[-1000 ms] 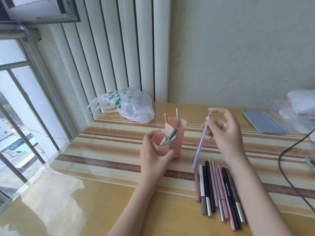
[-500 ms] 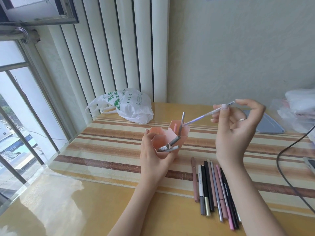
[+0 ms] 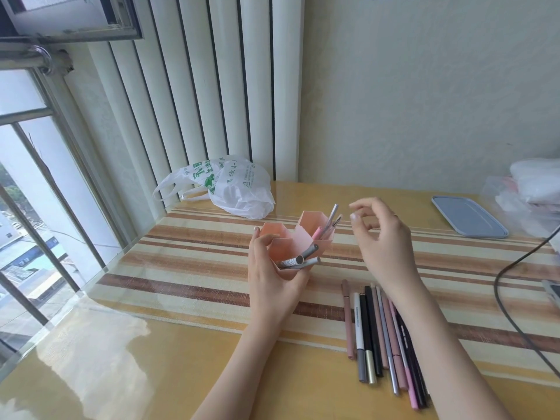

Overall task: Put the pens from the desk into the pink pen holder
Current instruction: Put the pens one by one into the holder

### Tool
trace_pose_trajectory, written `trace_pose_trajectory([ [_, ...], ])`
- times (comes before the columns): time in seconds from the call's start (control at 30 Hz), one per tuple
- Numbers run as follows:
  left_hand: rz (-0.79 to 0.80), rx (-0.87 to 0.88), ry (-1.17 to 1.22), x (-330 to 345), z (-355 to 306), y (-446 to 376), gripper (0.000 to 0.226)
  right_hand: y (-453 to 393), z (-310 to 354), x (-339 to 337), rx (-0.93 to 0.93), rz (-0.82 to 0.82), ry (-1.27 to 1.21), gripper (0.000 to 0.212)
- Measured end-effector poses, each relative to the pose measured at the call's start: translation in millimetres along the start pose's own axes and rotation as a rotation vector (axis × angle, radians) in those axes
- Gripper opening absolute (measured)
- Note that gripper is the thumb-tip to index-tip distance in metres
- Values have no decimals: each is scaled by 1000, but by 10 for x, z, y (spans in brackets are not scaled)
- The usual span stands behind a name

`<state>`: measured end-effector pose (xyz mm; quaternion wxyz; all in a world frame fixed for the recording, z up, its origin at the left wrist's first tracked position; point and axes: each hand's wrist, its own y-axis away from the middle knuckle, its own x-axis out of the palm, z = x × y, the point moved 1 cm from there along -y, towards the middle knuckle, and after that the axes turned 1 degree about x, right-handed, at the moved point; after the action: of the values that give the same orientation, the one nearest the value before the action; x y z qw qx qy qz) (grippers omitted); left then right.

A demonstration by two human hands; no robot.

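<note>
Left hand (image 3: 269, 277) gripping tilted pink pen holder (image 3: 291, 241), right hand (image 3: 385, 241) open, empty, just right of it, pens (image 3: 381, 334) beneath forearm

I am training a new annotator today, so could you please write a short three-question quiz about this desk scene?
1. True or false: the right hand grips a pen.
2. Which hand holds the pink pen holder? A) left hand B) right hand C) neither
3. Fill in: the row of loose pens lies on the striped ____.

Key: 1 false, its fingers are open and empty. 2 A. 3 mat.
</note>
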<state>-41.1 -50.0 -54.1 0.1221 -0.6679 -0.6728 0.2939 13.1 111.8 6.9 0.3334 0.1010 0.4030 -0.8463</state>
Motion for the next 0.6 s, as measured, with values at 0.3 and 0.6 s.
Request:
trace_pose_trajectory([
  [0.3, -10, -38, 73, -7, -18, -5, 62, 275, -198, 246, 291, 689, 477, 28],
  [0.6, -33, -75, 75, -4, 12, -3, 53, 193, -166, 213, 336, 470, 227, 8],
])
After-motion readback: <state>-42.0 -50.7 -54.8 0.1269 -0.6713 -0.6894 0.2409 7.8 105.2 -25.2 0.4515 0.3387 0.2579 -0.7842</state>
